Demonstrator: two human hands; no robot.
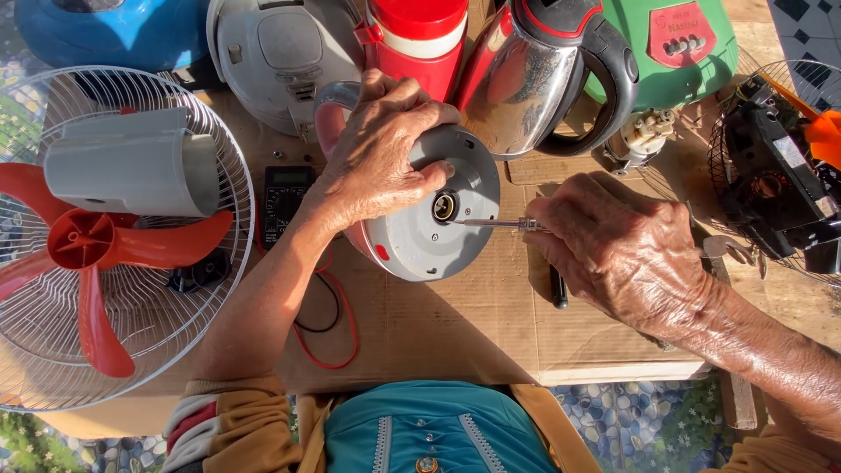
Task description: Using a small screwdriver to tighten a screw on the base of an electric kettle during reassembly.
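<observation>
Left hand [381, 162] clamped on the tipped grey kettle base [434, 215], right hand [613, 250] gripping a screwdriver [495, 223] lying horizontal, tip at the centre socket [444, 207].

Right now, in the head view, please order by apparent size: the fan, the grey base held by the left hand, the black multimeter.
1. Fan, largest by far.
2. Grey base.
3. Multimeter, smallest, though the forearm partly hides it.
</observation>
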